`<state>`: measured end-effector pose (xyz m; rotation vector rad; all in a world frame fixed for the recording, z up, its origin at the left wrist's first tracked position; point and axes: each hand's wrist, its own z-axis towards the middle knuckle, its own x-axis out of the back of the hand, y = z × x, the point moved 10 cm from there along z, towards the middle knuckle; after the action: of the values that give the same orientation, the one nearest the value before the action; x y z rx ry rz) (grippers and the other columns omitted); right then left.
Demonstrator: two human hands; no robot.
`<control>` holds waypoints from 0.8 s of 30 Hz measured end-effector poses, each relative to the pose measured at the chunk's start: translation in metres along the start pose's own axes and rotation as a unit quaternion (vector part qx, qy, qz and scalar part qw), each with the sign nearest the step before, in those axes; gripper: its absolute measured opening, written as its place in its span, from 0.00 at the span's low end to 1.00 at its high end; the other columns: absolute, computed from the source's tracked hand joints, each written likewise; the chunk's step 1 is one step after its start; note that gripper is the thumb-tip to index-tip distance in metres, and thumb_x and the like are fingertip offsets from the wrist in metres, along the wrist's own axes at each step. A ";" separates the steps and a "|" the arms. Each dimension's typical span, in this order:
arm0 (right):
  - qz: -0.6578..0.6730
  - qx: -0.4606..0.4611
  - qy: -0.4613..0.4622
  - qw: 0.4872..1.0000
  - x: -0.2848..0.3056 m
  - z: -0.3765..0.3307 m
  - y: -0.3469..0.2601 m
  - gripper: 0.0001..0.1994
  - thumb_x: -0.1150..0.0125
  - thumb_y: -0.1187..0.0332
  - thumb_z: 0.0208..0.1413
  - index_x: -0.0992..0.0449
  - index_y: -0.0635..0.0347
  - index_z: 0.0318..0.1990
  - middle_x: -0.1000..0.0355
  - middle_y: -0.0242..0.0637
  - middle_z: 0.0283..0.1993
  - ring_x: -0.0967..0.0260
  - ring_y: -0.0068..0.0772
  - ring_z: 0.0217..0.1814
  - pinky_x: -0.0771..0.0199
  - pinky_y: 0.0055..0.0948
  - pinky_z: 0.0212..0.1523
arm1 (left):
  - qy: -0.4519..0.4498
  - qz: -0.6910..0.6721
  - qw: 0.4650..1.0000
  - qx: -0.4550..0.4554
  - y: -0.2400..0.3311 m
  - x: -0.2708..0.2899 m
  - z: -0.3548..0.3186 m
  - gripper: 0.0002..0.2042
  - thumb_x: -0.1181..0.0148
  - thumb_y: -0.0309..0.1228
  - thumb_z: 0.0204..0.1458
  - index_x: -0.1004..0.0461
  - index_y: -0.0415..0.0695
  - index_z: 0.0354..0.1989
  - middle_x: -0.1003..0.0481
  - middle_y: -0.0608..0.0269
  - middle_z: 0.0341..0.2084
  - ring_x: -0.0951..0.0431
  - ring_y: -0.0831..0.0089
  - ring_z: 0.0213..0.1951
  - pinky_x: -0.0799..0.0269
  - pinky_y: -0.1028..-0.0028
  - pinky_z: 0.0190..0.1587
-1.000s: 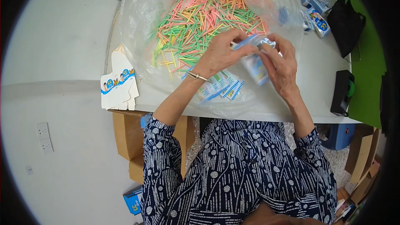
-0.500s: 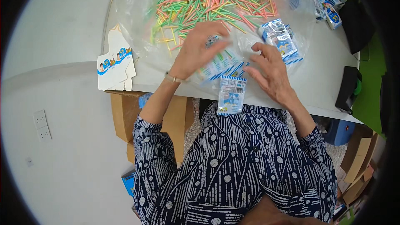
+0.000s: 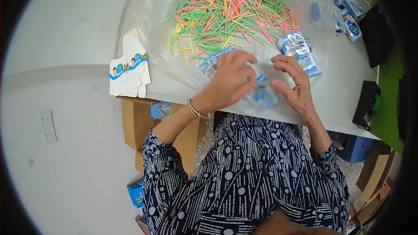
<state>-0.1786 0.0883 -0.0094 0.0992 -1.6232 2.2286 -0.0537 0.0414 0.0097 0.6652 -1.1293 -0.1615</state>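
My left hand (image 3: 230, 79), a band at its wrist, hovers over the table's near edge, slightly blurred. Its fingers are curved and apart, with nothing visible gripped. Below its thumb lies a blurred blue-and-white clear packet (image 3: 264, 98); whether the hand touches it I cannot tell. Partly hidden behind this hand is another striped-edge packet (image 3: 210, 63). On the right, my right hand (image 3: 296, 85) is open, thumb and fingers spread around air. Just beyond it sits a small stack of similar packets (image 3: 300, 54). Thin pink, green, yellow and orange sticks (image 3: 230, 11) are heaped on a clear plastic sheet (image 3: 154, 21).
Flat printed white cartons (image 3: 126, 72) lie at the table's left edge. At the far right are filled blue-and-white packs (image 3: 352, 27) and a black tape dispenser (image 3: 365, 104). A cardboard box (image 3: 133, 124) with packets stands below the left edge.
My left hand has come nearer and to the right, away from the sticks. The front packet, which overhung the table edge, has shifted right and farther onto the table. My right hand stays spread.
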 end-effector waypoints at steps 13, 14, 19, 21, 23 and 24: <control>0.036 -0.075 -0.040 0.996 -0.022 0.027 0.014 0.07 0.37 0.74 0.50 0.28 0.68 0.32 0.31 0.33 0.28 0.37 0.23 0.29 0.36 0.23 0.32 | 0.079 -0.164 0.972 0.148 -0.048 0.026 0.013 0.07 0.38 0.27 0.47 0.23 0.37 0.32 0.23 0.55 0.27 0.25 0.61 0.29 0.31 0.68 0.34; 0.027 -0.073 -0.043 0.996 -0.023 0.028 0.015 0.07 0.37 0.73 0.50 0.28 0.68 0.32 0.31 0.33 0.27 0.37 0.23 0.28 0.36 0.23 0.32 | 0.077 -0.165 0.972 0.147 -0.048 0.026 0.014 0.07 0.38 0.27 0.47 0.23 0.37 0.32 0.23 0.55 0.27 0.25 0.61 0.29 0.31 0.68 0.34; 0.034 -0.088 -0.055 0.994 -0.031 0.032 0.017 0.08 0.35 0.71 0.49 0.26 0.67 0.32 0.31 0.31 0.26 0.38 0.22 0.27 0.38 0.22 0.29 | 0.094 -0.118 0.975 0.163 -0.051 0.033 0.014 0.06 0.38 0.27 0.46 0.22 0.38 0.31 0.23 0.55 0.25 0.26 0.62 0.29 0.32 0.68 0.34; 0.013 -0.079 -0.068 0.994 -0.036 0.032 0.015 0.09 0.37 0.70 0.51 0.26 0.68 0.32 0.33 0.32 0.24 0.40 0.23 0.25 0.41 0.25 0.26 | 0.104 -0.112 0.976 0.153 -0.050 0.035 0.014 0.07 0.38 0.28 0.46 0.22 0.38 0.31 0.24 0.56 0.24 0.26 0.62 0.29 0.32 0.68 0.34; -0.003 -0.072 -0.071 0.995 -0.037 0.033 0.011 0.09 0.38 0.69 0.52 0.27 0.68 0.31 0.34 0.34 0.23 0.41 0.25 0.24 0.43 0.27 0.25 | 0.115 -0.106 0.977 0.144 -0.048 0.037 0.014 0.07 0.38 0.28 0.46 0.21 0.38 0.31 0.24 0.56 0.24 0.26 0.62 0.29 0.33 0.68 0.34; -0.020 -0.066 -0.073 0.995 -0.036 0.034 0.009 0.10 0.39 0.69 0.53 0.28 0.68 0.30 0.36 0.35 0.22 0.41 0.27 0.23 0.44 0.29 0.25 | 0.113 -0.099 0.979 0.141 -0.048 0.036 0.015 0.07 0.38 0.28 0.46 0.21 0.39 0.31 0.24 0.56 0.23 0.26 0.62 0.28 0.33 0.68 0.35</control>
<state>-0.1535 0.0445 -0.0160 0.2613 -1.8239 2.1200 -0.0409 -0.0186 0.0149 1.0245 -0.8734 -0.0925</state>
